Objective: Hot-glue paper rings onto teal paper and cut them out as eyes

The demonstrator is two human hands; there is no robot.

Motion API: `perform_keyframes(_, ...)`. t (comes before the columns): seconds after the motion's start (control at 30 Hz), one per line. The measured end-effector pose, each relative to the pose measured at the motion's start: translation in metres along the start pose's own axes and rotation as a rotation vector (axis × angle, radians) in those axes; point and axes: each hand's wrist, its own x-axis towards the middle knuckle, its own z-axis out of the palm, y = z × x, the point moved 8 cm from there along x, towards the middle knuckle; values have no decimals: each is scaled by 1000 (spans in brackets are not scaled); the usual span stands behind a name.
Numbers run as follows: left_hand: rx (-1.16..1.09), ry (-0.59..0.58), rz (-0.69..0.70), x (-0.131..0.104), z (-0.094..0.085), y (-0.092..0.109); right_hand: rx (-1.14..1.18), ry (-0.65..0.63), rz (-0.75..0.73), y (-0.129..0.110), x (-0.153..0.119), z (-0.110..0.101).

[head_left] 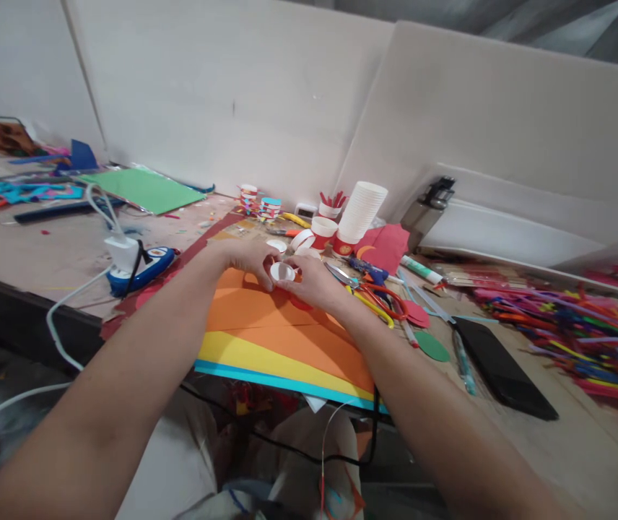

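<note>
Left hand (253, 260) and right hand (312, 278): fingers grasping white cup-like piece (282, 272). Orange paper (287, 343) at 6 o'clock, scissors (353, 282) 3 o'clock, cup stack (362, 209) 2 o'clock.

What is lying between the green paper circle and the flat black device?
In the head view, a slim teal pen lies between them.
</note>
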Motion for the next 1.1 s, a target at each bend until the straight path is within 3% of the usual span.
perform_keyframes(0.1,-39,-56,-52,-4,2,2,126,18,13,3,-2,0)
perform_keyframes(0.23,-217,59,-68,-12,-9,6,116,120,18,3,-3,-7)
perform_keyframes(0.43,-699,140,84,-21,-19,27,121,351,34,6,-6,-25)
perform_keyframes(0.6,-1004,170,104,-14,-15,37,42,440,-28,2,-12,-36)
perform_keyframes(0.8,-1124,179,113,-2,-6,34,42,464,-70,-1,-17,-41)
perform_keyframes(0.97,-1185,247,145,-1,-9,30,71,551,-121,4,-18,-42)
perform_keyframes(1.1,-1259,234,169,0,-8,33,88,579,-151,5,-19,-44)
